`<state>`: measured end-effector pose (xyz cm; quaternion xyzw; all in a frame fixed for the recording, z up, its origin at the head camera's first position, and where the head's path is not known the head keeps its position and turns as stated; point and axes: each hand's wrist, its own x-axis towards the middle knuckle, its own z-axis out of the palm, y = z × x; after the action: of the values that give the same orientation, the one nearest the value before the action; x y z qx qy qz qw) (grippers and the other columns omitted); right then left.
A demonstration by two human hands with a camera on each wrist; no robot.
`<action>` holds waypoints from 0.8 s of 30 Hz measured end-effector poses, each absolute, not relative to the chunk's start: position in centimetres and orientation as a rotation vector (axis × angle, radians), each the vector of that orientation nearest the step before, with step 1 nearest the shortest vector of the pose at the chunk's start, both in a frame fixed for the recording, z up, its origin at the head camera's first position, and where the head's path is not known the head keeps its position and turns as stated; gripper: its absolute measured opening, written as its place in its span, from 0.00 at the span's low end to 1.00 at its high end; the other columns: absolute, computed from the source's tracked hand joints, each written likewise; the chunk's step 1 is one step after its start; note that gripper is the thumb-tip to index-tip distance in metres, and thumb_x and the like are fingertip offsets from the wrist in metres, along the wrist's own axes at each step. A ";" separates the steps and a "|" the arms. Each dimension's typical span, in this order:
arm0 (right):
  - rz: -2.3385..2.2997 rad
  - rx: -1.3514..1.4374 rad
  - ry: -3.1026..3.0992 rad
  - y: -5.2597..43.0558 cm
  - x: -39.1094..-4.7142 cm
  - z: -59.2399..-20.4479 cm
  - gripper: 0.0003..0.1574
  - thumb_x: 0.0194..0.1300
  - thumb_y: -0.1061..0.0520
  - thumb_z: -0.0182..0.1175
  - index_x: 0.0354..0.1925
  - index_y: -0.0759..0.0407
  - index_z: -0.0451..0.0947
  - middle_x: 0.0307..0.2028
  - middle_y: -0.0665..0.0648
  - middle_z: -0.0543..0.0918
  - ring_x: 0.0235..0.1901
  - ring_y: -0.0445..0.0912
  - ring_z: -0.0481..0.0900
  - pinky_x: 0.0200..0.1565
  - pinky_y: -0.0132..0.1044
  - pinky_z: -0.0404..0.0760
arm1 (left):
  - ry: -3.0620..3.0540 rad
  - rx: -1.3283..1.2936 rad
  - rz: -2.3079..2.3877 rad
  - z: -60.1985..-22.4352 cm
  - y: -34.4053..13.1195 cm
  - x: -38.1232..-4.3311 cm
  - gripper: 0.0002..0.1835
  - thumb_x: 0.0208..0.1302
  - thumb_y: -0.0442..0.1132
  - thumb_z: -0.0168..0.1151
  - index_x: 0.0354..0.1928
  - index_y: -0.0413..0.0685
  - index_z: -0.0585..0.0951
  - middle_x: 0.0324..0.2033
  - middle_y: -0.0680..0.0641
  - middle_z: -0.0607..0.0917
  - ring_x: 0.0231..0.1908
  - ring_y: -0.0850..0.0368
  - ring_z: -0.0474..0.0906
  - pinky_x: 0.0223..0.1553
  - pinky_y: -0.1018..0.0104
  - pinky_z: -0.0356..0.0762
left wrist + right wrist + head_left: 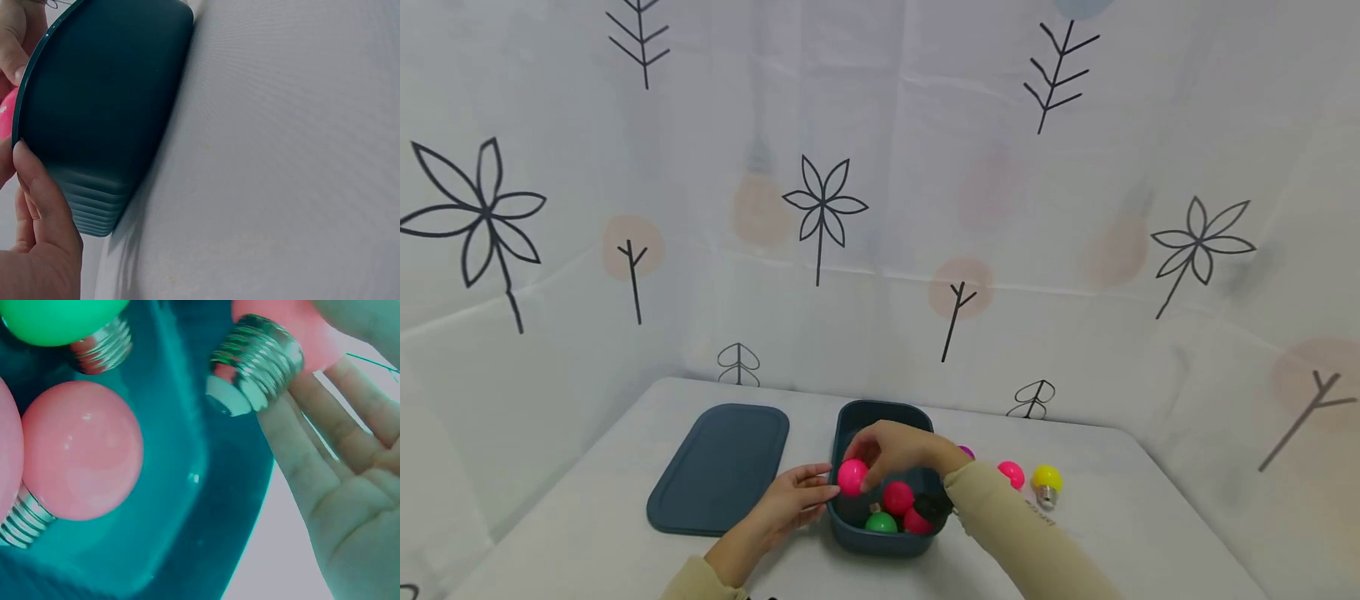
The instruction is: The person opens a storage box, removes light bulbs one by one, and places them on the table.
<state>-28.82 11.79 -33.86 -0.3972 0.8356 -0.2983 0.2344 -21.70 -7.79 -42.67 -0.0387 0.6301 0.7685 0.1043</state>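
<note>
A pink bulb (852,477) is held by its glass between the thumb and fingers of my right hand (891,446), above the left side of the dark teal box (883,543). In the right wrist view, its silver screw base (259,359) points away from the palm. My left hand (786,502) is at the box's left rim, close to the held bulb. The left wrist view shows its fingertips (34,175) on either side of that rim, lightly pinching it. Inside the box lie a green bulb (882,522), a pink bulb (898,497) and another reddish-pink one (917,522).
A flat dark teal lid (722,471) lies left of the box on the white table (580,517). Right of the box are a pink bulb (1011,474), a yellow bulb (1047,479) and a partly hidden purple one (967,452). A patterned white cloth (880,333) hangs behind.
</note>
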 end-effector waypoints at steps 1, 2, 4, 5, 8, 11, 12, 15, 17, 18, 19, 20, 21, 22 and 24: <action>-0.844 -1.077 2.306 11.9 -28.7 -33.7 0.19 0.51 0.63 0.70 0.43 0.55 0.79 0.34 0.46 0.81 0.34 0.41 0.79 0.36 0.33 0.79 | 1.856 -0.113 2.267 -42.7 -7.7 -21.7 0.31 0.54 0.35 0.69 0.59 0.33 0.69 0.39 0.46 0.76 0.32 0.59 0.76 0.35 0.69 0.78; -0.868 -1.059 2.319 12.0 -28.6 -33.5 0.19 0.51 0.62 0.70 0.43 0.55 0.79 0.34 0.47 0.81 0.34 0.42 0.79 0.35 0.33 0.80 | 1.856 -0.115 2.267 -42.6 -7.7 -21.7 0.31 0.54 0.35 0.69 0.59 0.33 0.69 0.38 0.46 0.76 0.32 0.59 0.76 0.35 0.69 0.78; -0.904 -1.038 2.354 12.3 -28.4 -33.2 0.19 0.51 0.62 0.70 0.43 0.56 0.79 0.34 0.47 0.81 0.33 0.43 0.79 0.34 0.34 0.80 | 1.854 -0.120 2.270 -42.7 -7.7 -21.7 0.30 0.55 0.34 0.68 0.59 0.33 0.69 0.38 0.46 0.76 0.32 0.60 0.76 0.36 0.69 0.78; -0.922 -1.027 2.369 12.4 -28.3 -33.1 0.19 0.51 0.61 0.70 0.43 0.57 0.79 0.34 0.48 0.81 0.33 0.43 0.79 0.34 0.35 0.80 | 1.853 -0.123 2.270 -42.7 -7.7 -21.7 0.30 0.55 0.34 0.68 0.59 0.33 0.69 0.38 0.46 0.76 0.32 0.59 0.76 0.36 0.69 0.78; -0.950 -1.002 2.431 12.9 -27.9 -32.8 0.20 0.51 0.59 0.70 0.45 0.57 0.79 0.35 0.48 0.81 0.34 0.44 0.78 0.35 0.36 0.79 | 1.854 -0.130 2.267 -42.7 -7.7 -21.7 0.30 0.56 0.35 0.67 0.59 0.33 0.68 0.38 0.46 0.76 0.32 0.59 0.77 0.37 0.68 0.79; -0.992 -0.981 2.467 13.4 -27.4 -32.6 0.22 0.51 0.57 0.70 0.46 0.59 0.78 0.36 0.49 0.81 0.35 0.44 0.78 0.36 0.37 0.79 | 1.857 -0.133 2.260 -42.7 -7.7 -21.7 0.30 0.56 0.35 0.67 0.59 0.33 0.68 0.39 0.45 0.76 0.33 0.59 0.77 0.37 0.68 0.79; -1.005 -0.973 2.478 13.5 -27.2 -32.6 0.22 0.52 0.56 0.70 0.46 0.59 0.78 0.36 0.49 0.81 0.36 0.44 0.78 0.37 0.37 0.79 | 1.857 -0.136 2.260 -42.8 -7.7 -21.6 0.30 0.56 0.35 0.67 0.59 0.33 0.68 0.39 0.45 0.76 0.33 0.59 0.77 0.37 0.67 0.79; -1.083 -0.958 2.478 14.0 -26.7 -32.5 0.23 0.52 0.55 0.70 0.46 0.60 0.78 0.36 0.50 0.81 0.36 0.45 0.78 0.37 0.37 0.79 | 1.858 -0.144 2.262 -42.9 -7.8 -21.6 0.31 0.55 0.35 0.68 0.59 0.33 0.68 0.40 0.45 0.76 0.33 0.58 0.77 0.37 0.67 0.79; -1.129 -0.946 2.485 14.3 -26.5 -32.5 0.23 0.52 0.55 0.70 0.46 0.60 0.78 0.36 0.50 0.81 0.36 0.45 0.79 0.37 0.38 0.80 | 1.857 -0.148 2.267 -43.0 -7.9 -21.6 0.31 0.54 0.35 0.69 0.59 0.33 0.68 0.40 0.45 0.76 0.33 0.58 0.77 0.37 0.67 0.79; -1.146 -0.944 2.498 14.5 -26.4 -32.5 0.23 0.52 0.55 0.70 0.45 0.60 0.78 0.36 0.50 0.81 0.36 0.45 0.79 0.36 0.38 0.80 | 1.860 -0.149 2.266 -43.1 -7.9 -21.6 0.32 0.54 0.35 0.69 0.59 0.33 0.68 0.40 0.45 0.76 0.33 0.59 0.77 0.37 0.67 0.79; -1.162 -0.941 2.513 14.7 -26.3 -32.5 0.23 0.51 0.54 0.71 0.45 0.60 0.78 0.36 0.51 0.81 0.36 0.46 0.78 0.36 0.38 0.80 | 1.860 -0.143 2.266 -43.1 -7.9 -21.6 0.32 0.54 0.35 0.69 0.59 0.33 0.68 0.40 0.45 0.76 0.33 0.59 0.77 0.37 0.67 0.79; -1.172 -0.933 2.532 15.0 -26.2 -32.5 0.23 0.51 0.54 0.71 0.45 0.60 0.78 0.36 0.51 0.81 0.36 0.46 0.78 0.36 0.38 0.80 | 1.860 -0.133 2.266 -43.1 -7.9 -21.6 0.32 0.54 0.36 0.69 0.59 0.33 0.68 0.40 0.45 0.76 0.33 0.59 0.77 0.37 0.67 0.79; -1.178 -0.922 2.554 15.3 -26.1 -32.5 0.23 0.51 0.53 0.71 0.44 0.60 0.78 0.35 0.50 0.81 0.35 0.45 0.78 0.35 0.37 0.80 | 1.858 -0.128 2.268 -43.1 -7.9 -21.6 0.32 0.54 0.36 0.69 0.59 0.33 0.68 0.40 0.45 0.76 0.33 0.59 0.77 0.37 0.67 0.79; -1.181 -0.912 2.578 15.5 -26.1 -32.5 0.23 0.50 0.53 0.71 0.44 0.59 0.78 0.35 0.50 0.81 0.35 0.45 0.78 0.34 0.37 0.80 | 1.856 -0.121 2.270 -43.1 -7.8 -21.6 0.32 0.54 0.36 0.69 0.59 0.33 0.68 0.40 0.45 0.76 0.33 0.59 0.77 0.37 0.67 0.79; -1.194 -0.886 2.609 16.0 -25.9 -32.4 0.24 0.50 0.52 0.72 0.44 0.59 0.79 0.35 0.50 0.80 0.35 0.45 0.77 0.34 0.36 0.80 | 1.854 -0.108 2.275 -43.1 -7.8 -21.6 0.32 0.54 0.35 0.69 0.59 0.33 0.68 0.40 0.45 0.76 0.33 0.59 0.77 0.37 0.67 0.79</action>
<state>-25.87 16.03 -32.44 -0.2943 0.8667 -0.3967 0.0693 -21.59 -7.82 -43.07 -0.0367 0.6279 0.7706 0.1023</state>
